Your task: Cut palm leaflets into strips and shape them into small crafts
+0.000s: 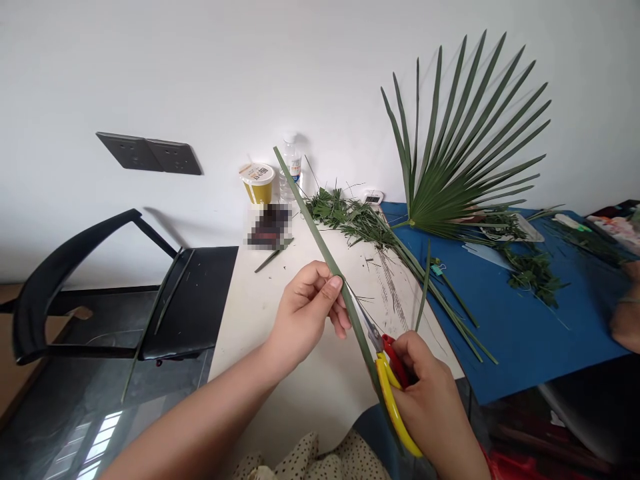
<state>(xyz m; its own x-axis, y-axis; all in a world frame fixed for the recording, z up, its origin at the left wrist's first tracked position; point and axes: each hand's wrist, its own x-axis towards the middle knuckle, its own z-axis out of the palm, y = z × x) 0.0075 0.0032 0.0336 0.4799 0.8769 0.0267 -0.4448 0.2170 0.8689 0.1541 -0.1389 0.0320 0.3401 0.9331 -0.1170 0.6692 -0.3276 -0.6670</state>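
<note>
Narrow green palm-leaf strip (320,230) slants across the view, running from above the white counter's (325,393) back edge to beyond its front edge, lifted clear of the surface. At far left, a dark double wall socket (149,153) sits above a black curved-back chair (195,300), with thin green strips (173,287) lying across its seat. Along the counter's back edge stand a yellow paper cup (259,183) and a clear plastic water bottle (291,170), with a pixelated patch (271,227) hiding whatever lies near them. The person's left hand (305,310) grasps the strip between thumb and fingers, holding it up and steady. Their right hand (425,393) is clenched around the yellow and red handles of steel-bladed scissors (393,400), which bring the blades right beside the strip. Heaped green palm clippings (345,217) lie toward the counter's back corner. Further right, a blue mat (550,333) lies beneath a fan-shaped green palm leaf (465,160), which leans toward the wall. Another person's forearm (627,320) enters at the right edge.
</note>
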